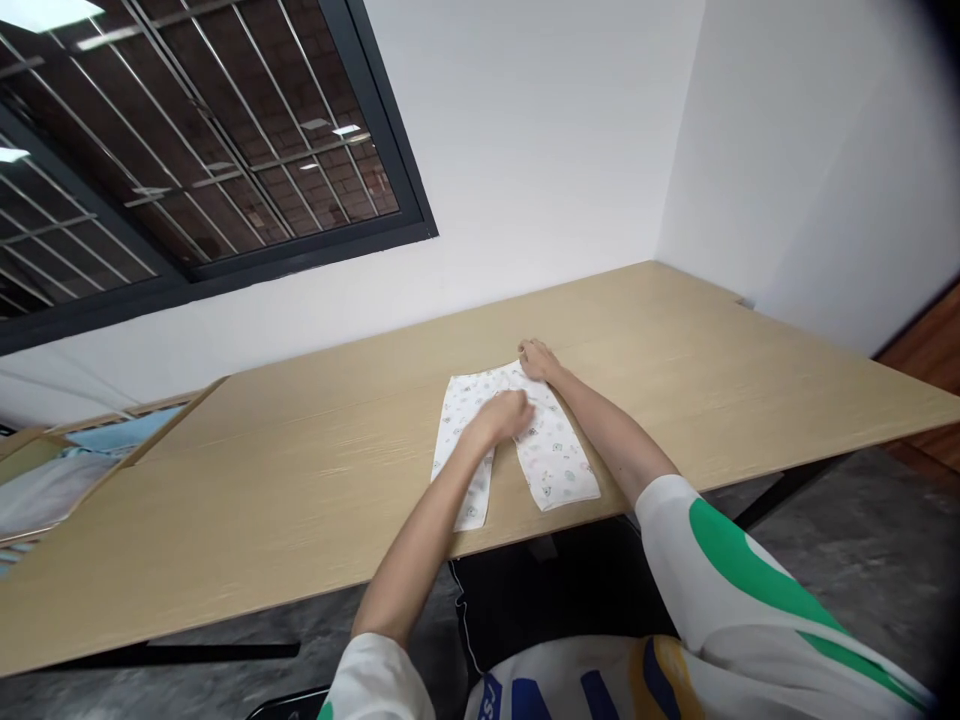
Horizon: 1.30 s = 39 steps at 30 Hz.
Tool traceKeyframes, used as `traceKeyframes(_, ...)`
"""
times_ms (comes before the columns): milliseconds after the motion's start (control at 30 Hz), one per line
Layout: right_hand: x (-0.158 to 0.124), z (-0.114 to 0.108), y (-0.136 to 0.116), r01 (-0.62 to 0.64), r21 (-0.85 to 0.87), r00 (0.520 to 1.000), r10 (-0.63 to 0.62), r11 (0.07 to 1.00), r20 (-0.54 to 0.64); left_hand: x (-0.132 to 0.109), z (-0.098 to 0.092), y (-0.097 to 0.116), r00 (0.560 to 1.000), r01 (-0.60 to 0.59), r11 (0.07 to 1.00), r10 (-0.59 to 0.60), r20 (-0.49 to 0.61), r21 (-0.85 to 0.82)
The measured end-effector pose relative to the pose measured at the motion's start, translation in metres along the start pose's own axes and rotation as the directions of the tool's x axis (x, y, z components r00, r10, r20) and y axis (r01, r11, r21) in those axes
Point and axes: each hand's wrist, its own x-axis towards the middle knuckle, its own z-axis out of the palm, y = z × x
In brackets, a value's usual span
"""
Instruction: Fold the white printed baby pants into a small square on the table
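Note:
A small pair of white pants [559, 465] with a scattered little print lies flat on the table, waistband to the far side and legs toward me. My right hand [537, 360] is at the right end of the waistband, its fingers closed on that corner. Curled over the middle of the pants, just above where the legs part, is my left hand [506, 415]. Its fingers are bent in and slightly blurred, and whether cloth is between them is hidden.
The pants lie close to the near edge of the long wooden table [300, 450]. A wooden-sided box [82, 460] holding folded cloth stands at the left. Behind the table rises a white wall [540, 130] with a dark-framed barred window [225, 130].

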Motion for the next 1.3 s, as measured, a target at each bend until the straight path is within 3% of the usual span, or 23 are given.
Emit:
traceKeyframes(67, 0.002, 0.001, 0.003, -0.065, 0.024, 0.998, 0.064, 0.998, 0.015, -0.017, 0.013, 0.036, 0.983, -0.135, 0.988, 0.143, 0.115, -0.074)
traceKeyframes(167, 0.004, 0.001, 0.006, -0.117, 0.055, 0.992, 0.114, 0.992, 0.059, -0.042, 0.037, 0.073, 0.947, -0.255, 0.959, 0.274, 0.167, -0.126)
traceKeyframes(267, 0.004, -0.001, 0.007, -0.144, 0.092, 0.988, 0.138, 0.985, 0.072, -0.057, 0.054, 0.087, 0.94, -0.287, 0.948, 0.306, 0.149, -0.135)
traceKeyframes(367, 0.004, -0.002, 0.006, -0.161, 0.141, 0.986, 0.153, 0.977, 0.07, -0.062, 0.059, 0.086, 0.95, -0.276, 0.951, 0.292, 0.114, -0.139)
traceKeyframes(567, 0.011, -0.006, -0.008, -0.194, 0.24, 0.981, 0.187, 0.951, 0.049, -0.072, 0.051, 0.078, 0.96, -0.271, 0.943, 0.28, 0.017, -0.194)
traceKeyframes(733, 0.022, -0.012, -0.032, -0.229, 0.297, 0.971, 0.238, 0.927, 0.005, -0.097, 0.051, 0.064, 0.972, -0.235, 0.917, 0.215, -0.097, -0.323)
traceKeyframes(833, 0.028, -0.015, -0.05, -0.239, 0.32, 0.967, 0.254, 0.917, -0.004, -0.119, 0.055, 0.049, 0.979, -0.175, 0.834, 0.088, -0.186, -0.524)
traceKeyframes(1000, 0.037, -0.01, -0.085, -0.213, 0.351, 0.973, 0.231, 0.912, -0.01, -0.16, 0.062, 0.017, 0.966, -0.108, 0.668, -0.106, -0.238, -0.737)
traceKeyframes(1167, 0.038, 0.009, -0.121, -0.178, 0.382, 0.981, 0.192, 0.907, 0.001, -0.199, 0.077, -0.021, 0.914, 0.046, 0.651, -0.334, -0.232, -0.758)
traceKeyframes(1300, 0.037, 0.031, -0.144, -0.179, 0.399, 0.983, 0.179, 0.899, 0.038, -0.215, 0.089, -0.045, 0.823, 0.216, 0.734, -0.492, -0.284, -0.644)
